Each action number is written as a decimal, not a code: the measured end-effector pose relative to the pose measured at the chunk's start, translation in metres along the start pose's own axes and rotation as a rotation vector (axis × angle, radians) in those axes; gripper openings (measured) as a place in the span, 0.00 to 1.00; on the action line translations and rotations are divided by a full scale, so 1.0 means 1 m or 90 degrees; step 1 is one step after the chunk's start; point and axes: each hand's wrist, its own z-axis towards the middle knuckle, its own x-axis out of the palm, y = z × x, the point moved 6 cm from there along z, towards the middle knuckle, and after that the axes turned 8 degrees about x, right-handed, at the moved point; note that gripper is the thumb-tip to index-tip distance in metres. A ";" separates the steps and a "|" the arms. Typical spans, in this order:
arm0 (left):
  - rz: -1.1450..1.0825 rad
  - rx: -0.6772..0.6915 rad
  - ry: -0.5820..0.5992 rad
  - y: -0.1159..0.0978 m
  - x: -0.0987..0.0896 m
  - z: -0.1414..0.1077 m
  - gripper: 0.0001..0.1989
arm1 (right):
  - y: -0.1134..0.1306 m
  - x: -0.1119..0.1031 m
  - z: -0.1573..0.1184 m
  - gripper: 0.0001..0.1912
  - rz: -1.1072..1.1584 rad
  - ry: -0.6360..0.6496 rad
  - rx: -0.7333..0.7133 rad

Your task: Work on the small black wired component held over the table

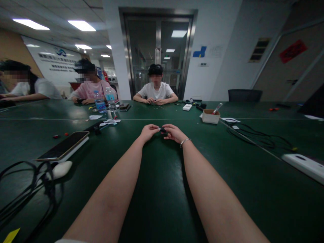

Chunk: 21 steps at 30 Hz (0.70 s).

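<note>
Both arms reach forward over the dark green table (162,189). Between the fingertips of my two hands is a small dark object (162,129), too small to identify, with a light tip at its left end. My left hand (149,132) pinches that light end with thumb and forefinger. On the other side, my right hand (175,133) grips the dark part, its lower fingers curled beneath. A silvery bracelet (185,142) circles my right wrist.
At left lie a phone (64,146) on a white box, a white mouse-like object (60,169) and black cables (32,189). Bottles (110,99) stand farther back. Rightward are a small box (211,116), more cables (255,135) and a white device (305,166). Several people sit around.
</note>
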 end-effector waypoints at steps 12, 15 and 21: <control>-0.013 0.002 -0.008 0.000 0.000 0.000 0.13 | 0.003 0.004 -0.005 0.11 -0.014 -0.009 -0.003; -0.009 0.005 -0.010 0.002 0.000 0.001 0.13 | 0.005 0.003 -0.005 0.21 -0.006 -0.012 -0.034; -0.015 0.008 -0.004 0.006 0.001 0.003 0.13 | 0.001 0.002 -0.003 0.07 -0.021 -0.017 0.003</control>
